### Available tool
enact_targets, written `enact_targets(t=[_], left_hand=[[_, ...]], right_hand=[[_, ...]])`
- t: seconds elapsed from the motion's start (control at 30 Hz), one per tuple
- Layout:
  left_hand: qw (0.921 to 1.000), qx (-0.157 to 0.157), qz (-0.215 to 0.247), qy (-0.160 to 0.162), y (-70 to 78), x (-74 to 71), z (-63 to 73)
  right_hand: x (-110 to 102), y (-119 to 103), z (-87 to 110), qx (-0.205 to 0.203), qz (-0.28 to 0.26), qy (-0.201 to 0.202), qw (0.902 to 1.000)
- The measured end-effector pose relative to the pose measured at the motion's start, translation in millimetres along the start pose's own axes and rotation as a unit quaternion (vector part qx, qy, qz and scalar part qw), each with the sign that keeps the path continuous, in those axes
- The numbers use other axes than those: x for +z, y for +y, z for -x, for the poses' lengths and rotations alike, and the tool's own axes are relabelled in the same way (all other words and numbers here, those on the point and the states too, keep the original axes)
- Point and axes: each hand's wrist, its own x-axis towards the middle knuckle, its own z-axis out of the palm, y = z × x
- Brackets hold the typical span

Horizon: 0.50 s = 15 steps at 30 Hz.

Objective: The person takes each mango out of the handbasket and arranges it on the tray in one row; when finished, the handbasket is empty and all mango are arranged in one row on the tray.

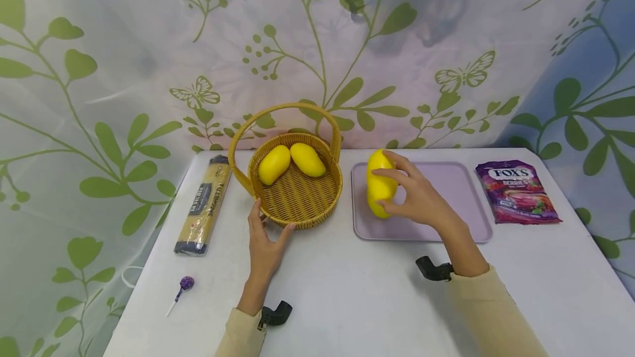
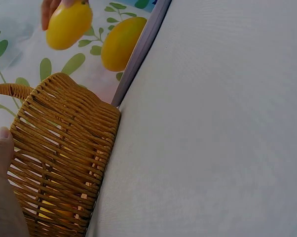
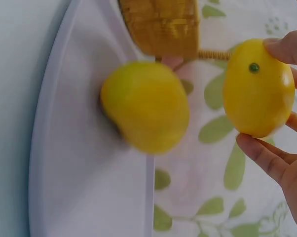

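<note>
My right hand (image 1: 416, 194) holds a yellow mango (image 3: 259, 89) between thumb and fingers, lifted above the lilac tray (image 1: 441, 203). A second mango (image 3: 146, 106) lies on that tray, partly overlapped by the held one in the head view. Against the near left side of a woven basket (image 1: 300, 216) rests my left hand (image 1: 266, 252), its thumb and fingers spread and touching the weave. In the left wrist view, the thumb (image 2: 1, 155) lies along the basket's wall. Inside the basket are two mangoes, a left one (image 1: 274, 165) and a right one (image 1: 307, 160).
A spaghetti pack (image 1: 204, 205) lies left of the basket, with a purple lollipop (image 1: 186, 284) nearer the front. Right of the tray is a purple Fox's candy bag (image 1: 517, 191). The basket's tall handle (image 1: 285, 107) arches above it. A leaf-patterned curtain (image 1: 297, 43) hangs behind the white table (image 1: 347, 302).
</note>
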Motion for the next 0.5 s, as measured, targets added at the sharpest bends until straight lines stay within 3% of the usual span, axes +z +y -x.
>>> enact_targets(t=[0.5], left_hand=[[1.0, -0.003, 0.0, -0.001, 0.7, -0.5, -0.2]], right_hand=[[-12.0, 36.4, 35.9, 0.048, 0.042, -0.007, 0.9979]])
